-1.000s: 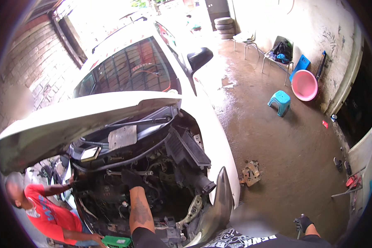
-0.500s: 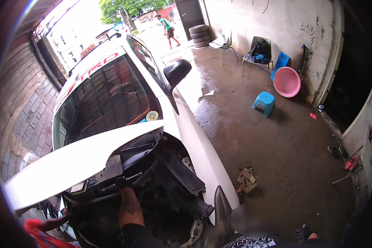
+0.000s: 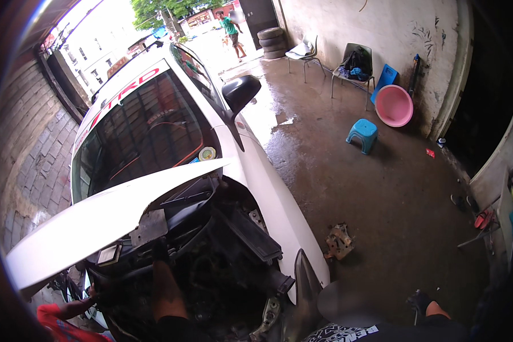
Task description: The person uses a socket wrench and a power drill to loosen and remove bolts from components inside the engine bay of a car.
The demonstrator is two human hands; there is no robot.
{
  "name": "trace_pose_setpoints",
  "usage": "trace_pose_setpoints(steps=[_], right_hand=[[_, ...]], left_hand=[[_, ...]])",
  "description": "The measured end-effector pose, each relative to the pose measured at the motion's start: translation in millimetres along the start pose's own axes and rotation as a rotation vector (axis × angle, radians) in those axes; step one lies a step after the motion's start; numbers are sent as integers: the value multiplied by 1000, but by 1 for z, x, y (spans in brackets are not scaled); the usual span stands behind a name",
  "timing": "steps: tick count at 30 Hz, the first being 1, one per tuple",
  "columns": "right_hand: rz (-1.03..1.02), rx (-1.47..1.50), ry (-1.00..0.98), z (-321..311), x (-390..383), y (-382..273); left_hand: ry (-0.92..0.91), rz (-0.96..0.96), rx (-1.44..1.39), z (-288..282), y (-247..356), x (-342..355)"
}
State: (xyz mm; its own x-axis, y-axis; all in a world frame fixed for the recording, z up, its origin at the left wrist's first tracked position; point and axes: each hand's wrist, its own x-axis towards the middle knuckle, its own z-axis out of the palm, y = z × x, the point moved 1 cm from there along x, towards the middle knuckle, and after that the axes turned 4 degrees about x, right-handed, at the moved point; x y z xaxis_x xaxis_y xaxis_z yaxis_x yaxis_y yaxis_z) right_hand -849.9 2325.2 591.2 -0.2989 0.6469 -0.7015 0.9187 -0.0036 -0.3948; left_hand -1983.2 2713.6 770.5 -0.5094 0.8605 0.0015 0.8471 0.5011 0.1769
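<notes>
Over the dark engine bay [image 3: 211, 296] of a white car, my bare left forearm reaches in from below. My left hand [image 3: 161, 248], in a dark glove, is beside a grey metal plate [image 3: 149, 227] near the raised white hood [image 3: 114, 202]; its fingers are lost in the shadow. At the lower right, away from the car, my right hand [image 3: 419, 300] also wears a dark glove. Its fingers look closed, with a thin piece showing below that is too small to name. A black rectangular housing [image 3: 248, 233] lies along the bay's right side.
A person in a red sleeve [image 3: 62, 316] grips the car's front at the left. A rusty metal part [image 3: 340, 242] lies on the wet floor. Farther off are a blue stool [image 3: 363, 134], a pink basin [image 3: 394, 106], chairs [image 3: 353, 71], stacked tires [image 3: 272, 43] and a walking person [image 3: 231, 31].
My left hand has shifted slightly left and toward the metal plate. My right hand has risen a little at the lower right. The person in green outside has turned and moved slightly.
</notes>
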Motion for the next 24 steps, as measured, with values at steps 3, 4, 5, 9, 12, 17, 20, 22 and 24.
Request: trace_pose_setpoints(steps=[3, 4, 5, 9, 12, 17, 20, 22, 24], right_hand=[[-190, -533, 40, -21, 9, -32], [-162, -501, 27, -29, 7, -34], [-137, -462, 22, -35, 6, -38], [-397, -598, 184, -58, 72, -88], [-264, -255, 352, -87, 54, -119], [-182, 515, 381, -178, 44, -279], [-551, 551, 379, -232, -1, -392], [-715, 667, 206, -250, -34, -450], [-908, 574, 0, -266, -57, -503]], left_hand=[[-98, -26, -565, -11, 12, -20], [-136, -33, -733, -6, 23, -28], [-168, -17, -872, -11, 42, -36], [107, 124, -872, -47, 1, -66], [368, 465, -85, -14, 92, -142], [39, 88, -952, -18, 207, -377], [-243, 99, -1096, -3, 245, -493], [-311, 86, -1233, -7, 265, -547], [-214, 154, -1103, -58, 283, -584]])
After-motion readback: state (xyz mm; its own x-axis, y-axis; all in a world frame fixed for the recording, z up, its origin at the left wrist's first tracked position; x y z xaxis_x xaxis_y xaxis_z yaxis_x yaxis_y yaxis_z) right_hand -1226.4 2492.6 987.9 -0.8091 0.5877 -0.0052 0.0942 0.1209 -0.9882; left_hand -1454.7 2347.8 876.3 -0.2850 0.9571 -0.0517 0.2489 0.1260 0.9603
